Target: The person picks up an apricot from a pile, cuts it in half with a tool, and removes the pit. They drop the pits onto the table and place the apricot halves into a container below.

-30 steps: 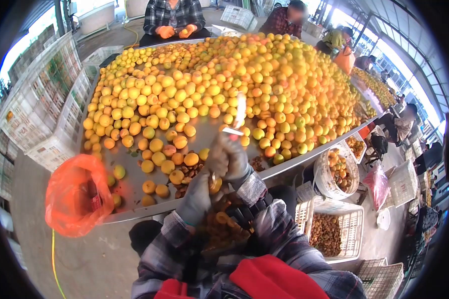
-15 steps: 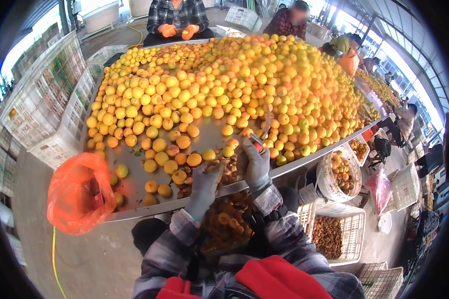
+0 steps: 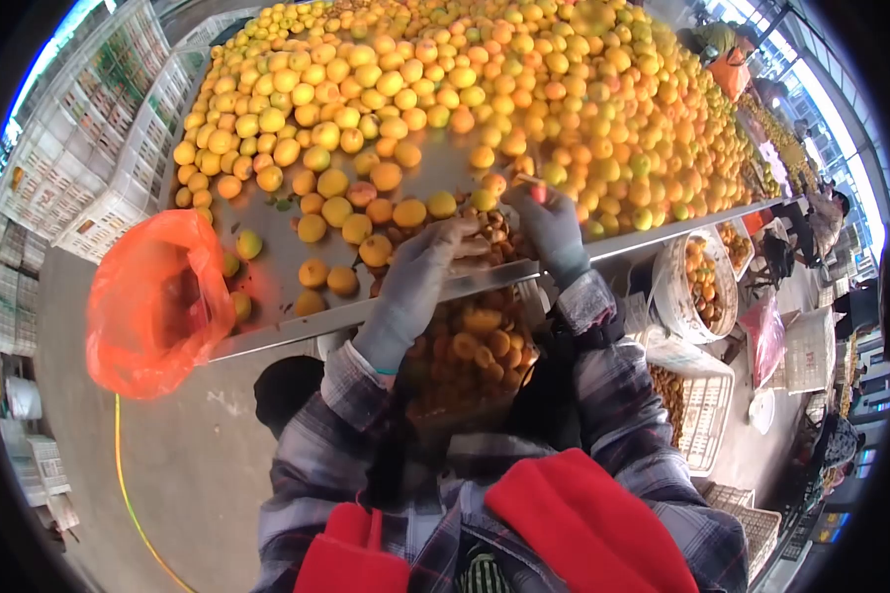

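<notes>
My left hand [image 3: 420, 272], in a grey glove, is over the near rim of the metal table [image 3: 376, 318]. Its fingers are stretched out and slightly apart beside a small heap of brown pits and scraps [image 3: 499, 237], with nothing visible held in them. My right hand [image 3: 552, 229], also gloved, is closed around a red-handled metal tool [image 3: 538, 194]; its blade is mostly hidden. Whole apricots [image 3: 405, 89] lie piled over the table, several close to my fingers. Below the rim, between my arms, a container holds halved apricots [image 3: 480, 346].
An orange plastic bag [image 3: 153, 306] hangs at the table's left corner. White crates [image 3: 94, 128] are stacked on the left. To the right stand a white bucket [image 3: 667, 296] with apricots and a white crate [image 3: 704, 415] of brown pieces. Another person [image 3: 727, 49] is at the far right.
My view has tilted down, so the table sits higher in it. My left hand's fingers have opened from a closed grip. My right hand still grips the tool, whose curved metal shows less now.
</notes>
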